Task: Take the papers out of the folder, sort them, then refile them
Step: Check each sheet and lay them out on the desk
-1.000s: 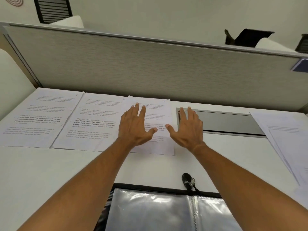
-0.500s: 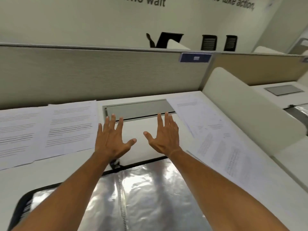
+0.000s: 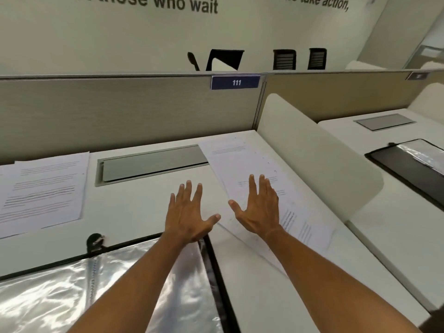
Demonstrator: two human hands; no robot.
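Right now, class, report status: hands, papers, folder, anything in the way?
Left hand open, right hand open over the skewed white printed stack. Black folder with clear plastic sleeves open, near side. Nothing blocking.

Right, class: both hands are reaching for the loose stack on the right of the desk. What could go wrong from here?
1. The stack on the right looks fanned and skewed, so a quick scoop by the right hand may scatter its sheets.
2. The left hand hangs over the open folder; its corner could snag a sheet dragged across it.
3. The sorted sheets on the left overlap, so piles may get mixed.
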